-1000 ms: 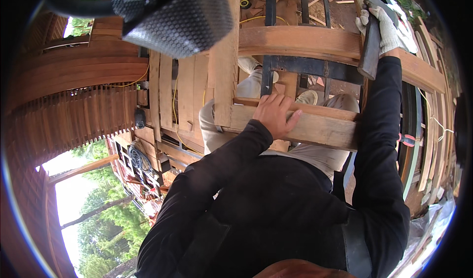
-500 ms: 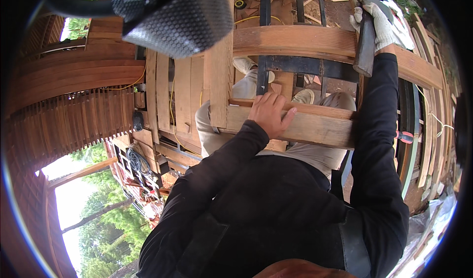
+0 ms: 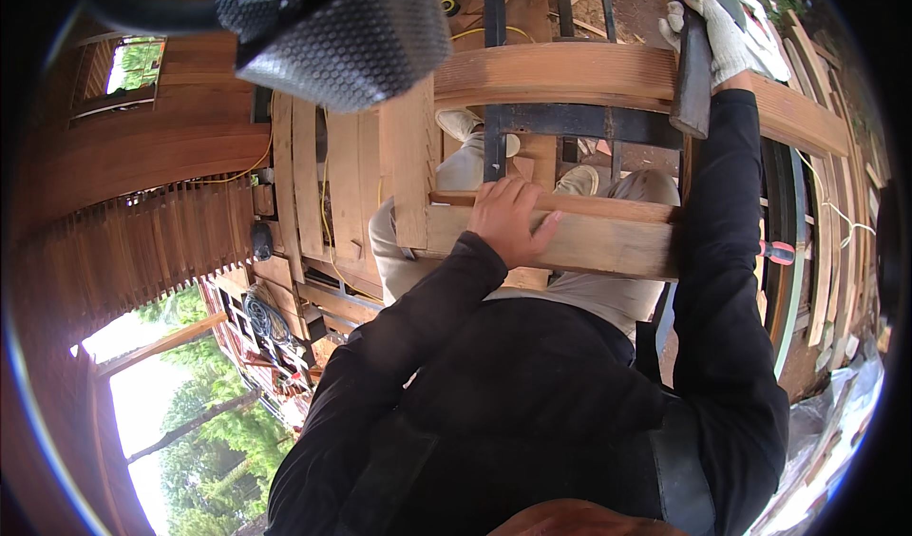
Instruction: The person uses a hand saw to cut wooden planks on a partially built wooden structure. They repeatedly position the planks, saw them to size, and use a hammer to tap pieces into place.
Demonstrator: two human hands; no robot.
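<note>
in the head view, the bare left hand [image 3: 513, 220] rests on a squared wooden beam [image 3: 608, 241] that lies across in front of the person's torso, above the thighs; its fingers drape over the beam's far edge and the thumb is spread away from them along the near face. the beam's left end meets an upright timber [image 3: 410, 180], and its right end is hidden behind the black right sleeve [image 3: 727, 213]. the gloved right hand [image 3: 717, 37], farther out at the upper right, is wrapped around a hammer [image 3: 692, 75], its dark handle pointing toward the person. the hammer overlaps a wide wooden rail [image 3: 560, 72], with a black metal crossbar [image 3: 584, 121] just below it. beside the right forearm shows a red-and-black tool handle [image 3: 779, 252], near long stacked boards [image 3: 825, 251] and a looped white cord [image 3: 848, 235].
</note>
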